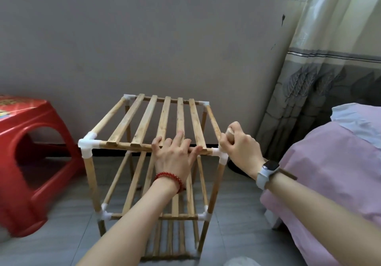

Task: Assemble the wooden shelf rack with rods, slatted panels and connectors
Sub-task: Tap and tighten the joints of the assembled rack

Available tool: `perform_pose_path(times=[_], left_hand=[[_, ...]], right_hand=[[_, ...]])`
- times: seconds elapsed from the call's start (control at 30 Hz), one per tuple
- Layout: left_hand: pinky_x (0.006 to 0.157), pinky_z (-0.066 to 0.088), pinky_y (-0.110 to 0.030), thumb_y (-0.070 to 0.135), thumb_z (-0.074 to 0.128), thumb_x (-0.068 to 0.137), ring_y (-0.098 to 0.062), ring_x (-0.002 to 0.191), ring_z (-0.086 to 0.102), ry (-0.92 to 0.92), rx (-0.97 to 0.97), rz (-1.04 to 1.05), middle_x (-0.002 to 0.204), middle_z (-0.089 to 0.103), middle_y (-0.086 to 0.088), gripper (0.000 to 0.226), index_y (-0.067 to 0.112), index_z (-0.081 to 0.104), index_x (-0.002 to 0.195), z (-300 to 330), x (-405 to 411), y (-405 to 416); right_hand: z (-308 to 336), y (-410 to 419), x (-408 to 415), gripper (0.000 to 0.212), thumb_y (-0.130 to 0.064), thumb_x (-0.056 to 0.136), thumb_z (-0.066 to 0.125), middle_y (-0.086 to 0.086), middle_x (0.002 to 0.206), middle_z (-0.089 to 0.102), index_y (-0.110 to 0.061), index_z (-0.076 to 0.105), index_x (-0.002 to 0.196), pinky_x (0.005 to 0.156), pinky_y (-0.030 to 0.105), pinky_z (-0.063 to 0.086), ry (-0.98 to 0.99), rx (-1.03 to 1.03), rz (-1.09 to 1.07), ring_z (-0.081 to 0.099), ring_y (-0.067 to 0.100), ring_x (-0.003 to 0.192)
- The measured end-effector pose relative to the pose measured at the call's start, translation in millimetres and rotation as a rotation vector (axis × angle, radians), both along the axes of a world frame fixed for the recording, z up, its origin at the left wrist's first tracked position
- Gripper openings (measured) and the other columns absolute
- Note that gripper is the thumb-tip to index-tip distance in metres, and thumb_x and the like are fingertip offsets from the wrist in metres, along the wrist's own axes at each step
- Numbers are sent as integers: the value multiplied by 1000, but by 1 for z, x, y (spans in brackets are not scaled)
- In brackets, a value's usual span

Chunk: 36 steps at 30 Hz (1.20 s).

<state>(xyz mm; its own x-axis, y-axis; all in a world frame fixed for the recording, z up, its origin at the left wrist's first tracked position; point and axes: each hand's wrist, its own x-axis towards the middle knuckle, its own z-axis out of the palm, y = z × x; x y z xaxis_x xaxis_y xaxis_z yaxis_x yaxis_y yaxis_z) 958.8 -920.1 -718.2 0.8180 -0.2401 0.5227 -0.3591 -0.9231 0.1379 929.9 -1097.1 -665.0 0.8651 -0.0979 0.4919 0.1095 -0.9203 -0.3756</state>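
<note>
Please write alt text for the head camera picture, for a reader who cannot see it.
A person's left hand presses flat on the top panel of a wooden shelf rack, while the right hand grips its right side rod near the white corner connector. A red stool stands to the left and a pink bed to the right.

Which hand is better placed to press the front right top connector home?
Probably the right hand: it grips the side rod right beside the front right connector. The left hand lies flat on the top panel's front rail, steadying it.
</note>
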Motion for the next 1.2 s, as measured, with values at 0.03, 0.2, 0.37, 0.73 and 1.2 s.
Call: perform_pose_path(times=[0.03, 0.2, 0.37, 0.73, 1.2], left_hand=[[101, 17, -41, 55, 30, 93, -19, 117, 48, -16, -4, -32, 140, 47, 7, 45, 30, 61, 115, 0, 0, 1], [91, 38, -51, 18, 72, 78, -30, 107, 58, -266, -186, -163, 109, 68, -4, 25, 14, 69, 102, 12, 4, 63], [106, 19, -47, 44, 43, 91, -25, 123, 42, -37, -229, 227, 123, 58, -1, 39, 19, 63, 113, 24, 31, 151], [90, 46, -35, 30, 60, 88, -27, 104, 61, 47, -294, 107, 131, 52, -2, 28, 10, 67, 106, 10, 7, 162], [77, 52, -39, 15, 54, 93, -26, 86, 64, 74, -113, -472, 97, 66, -7, 18, 6, 64, 104, 25, -28, 2]], right_hand=[[-8, 2, -1, 17, -34, 95, 42, -1, 71, 59, -20, 35, 88, 54, 31, 35, 68, -28, -11, 53, 25, 62], [2, 17, 14, 17, -45, 95, 39, -1, 80, 65, -28, 34, 95, 62, 33, 42, 72, 15, 108, 59, 21, 69], [-12, 72, 14, 17, -47, 92, 48, -12, 81, 58, -38, 34, 93, 57, 8, 44, 145, 353, 424, 60, -6, 75], [-21, 70, 28, 28, -34, 93, 52, -3, 86, 63, -13, 44, 108, 77, 35, 50, 79, 198, 411, 62, 16, 83], [-7, -41, 40, 21, -45, 92, 49, 2, 97, 67, -25, 45, 94, 82, 33, 46, 96, 407, 211, 62, 19, 96]])
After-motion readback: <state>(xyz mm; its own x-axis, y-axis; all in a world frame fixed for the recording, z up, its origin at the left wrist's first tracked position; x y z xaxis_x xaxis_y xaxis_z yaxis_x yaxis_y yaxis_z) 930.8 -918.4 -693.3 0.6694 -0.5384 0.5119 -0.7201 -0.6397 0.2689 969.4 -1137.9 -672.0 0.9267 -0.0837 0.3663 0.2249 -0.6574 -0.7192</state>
